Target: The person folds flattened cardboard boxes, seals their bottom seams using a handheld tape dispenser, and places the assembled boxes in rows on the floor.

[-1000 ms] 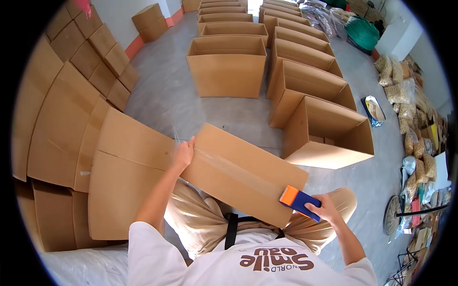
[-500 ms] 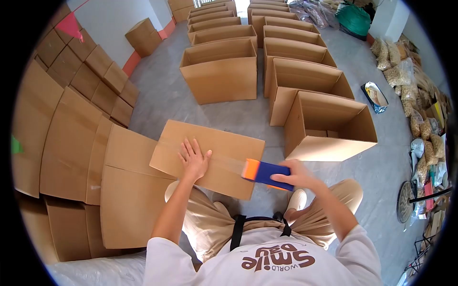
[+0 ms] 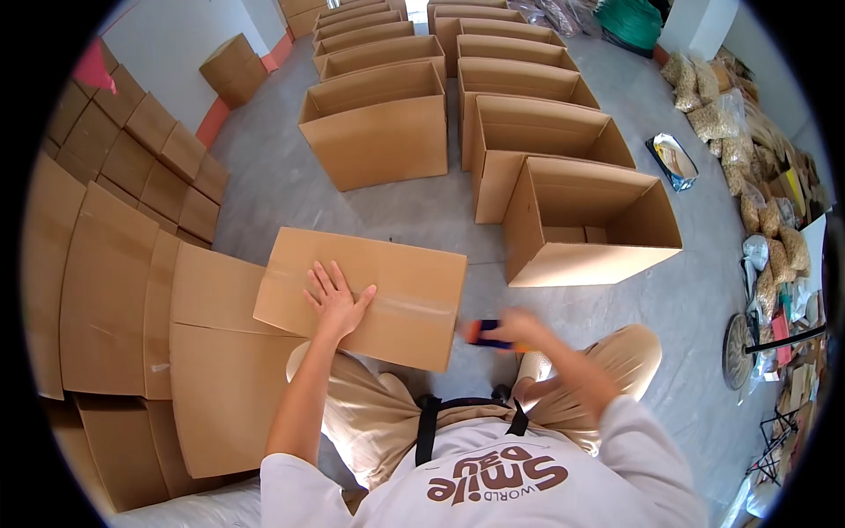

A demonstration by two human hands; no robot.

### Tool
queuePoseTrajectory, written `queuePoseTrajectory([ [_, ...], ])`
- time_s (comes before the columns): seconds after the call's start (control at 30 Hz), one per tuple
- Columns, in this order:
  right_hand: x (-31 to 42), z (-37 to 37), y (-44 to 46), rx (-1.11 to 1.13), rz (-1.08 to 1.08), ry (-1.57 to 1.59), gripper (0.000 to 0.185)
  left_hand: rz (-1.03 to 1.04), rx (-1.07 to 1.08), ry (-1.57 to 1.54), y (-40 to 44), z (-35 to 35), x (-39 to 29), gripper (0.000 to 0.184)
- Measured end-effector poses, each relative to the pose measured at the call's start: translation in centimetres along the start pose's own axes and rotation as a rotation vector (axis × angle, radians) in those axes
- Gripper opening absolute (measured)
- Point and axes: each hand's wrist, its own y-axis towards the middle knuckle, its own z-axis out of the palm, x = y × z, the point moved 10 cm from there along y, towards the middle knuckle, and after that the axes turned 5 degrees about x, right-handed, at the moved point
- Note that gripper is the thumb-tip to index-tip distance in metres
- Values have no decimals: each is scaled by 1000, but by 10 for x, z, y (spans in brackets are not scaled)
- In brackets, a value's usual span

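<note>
1. Clock positions run from the taped carton (image 3: 396,271), which sits in front of the person's left leg (image 3: 356,400), its 9 o'clock end overlapping a large brown carton (image 3: 233,392).
2. A shiny strip of clear tape (image 3: 422,305) runs lengthwise along its upper face, toward 3 o'clock.
3. The left hand (image 3: 337,310) lies palm down on that face, fingers spread wide and gripping nothing.
4. The right hand (image 3: 521,328), just past 3 o'clock, is blurred; its fingers curl round an orange and dark blue tape dispenser (image 3: 487,333), near the carton's edge.
5. At 5 o'clock, brown lettering on the white T-shirt (image 3: 537,506) reads "WORLD Smile Day", upside down in view.
6. Open-topped cartons (image 3: 374,141) stand in two rows on the grey floor (image 3: 255,176), from 12 to past 2 o'clock.
</note>
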Motion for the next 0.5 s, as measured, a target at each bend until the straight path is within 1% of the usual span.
queuePoseTrajectory([
  [0.03, 16, 21, 34, -150, -29, -81, 46, -1, -15, 6, -1, 0, 0, 102],
  [0.07, 44, 48, 55, -321, -137, -435, 43, -5, -16, 6, -1, 0, 0, 102],
  [0.1, 47, 87, 77, -314, -168, -543, 44, -6, -17, 4, -1, -1, 0, 102],
  [0.13, 46, 104, 68, -316, -173, -526, 44, -2, -16, 12, -1, -5, 3, 102],
  [0.2, 13, 125, 62, -67, -50, -201, 48, 6, -24, 10, 0, -10, 3, 102],
  [0.23, 2, 122, 59, -59, -49, -209, 48, 13, -12, -6, -3, -6, 3, 102],
  [0.3, -33, 113, 47, -120, 39, -99, 51, 10, -15, -20, -2, -4, 2, 101],
  [0.33, -37, 95, 29, -65, 112, -33, 55, 9, -37, -28, 2, -9, 1, 100],
  [0.37, -52, 81, 31, -187, 96, -3, 59, 10, -39, -30, 14, -11, 12, 100],
  [0.43, -70, 55, 30, -329, 61, 157, 55, 159, 201, -309, 49, -4, 42, 90],
  [0.47, -69, 52, 31, -333, 60, 161, 55, 190, 241, -723, 41, -38, 47, 84],
  [0.5, -67, 45, 29, -389, -37, 501, 50, 214, 279, -1138, 27, -71, 54, 78],
])
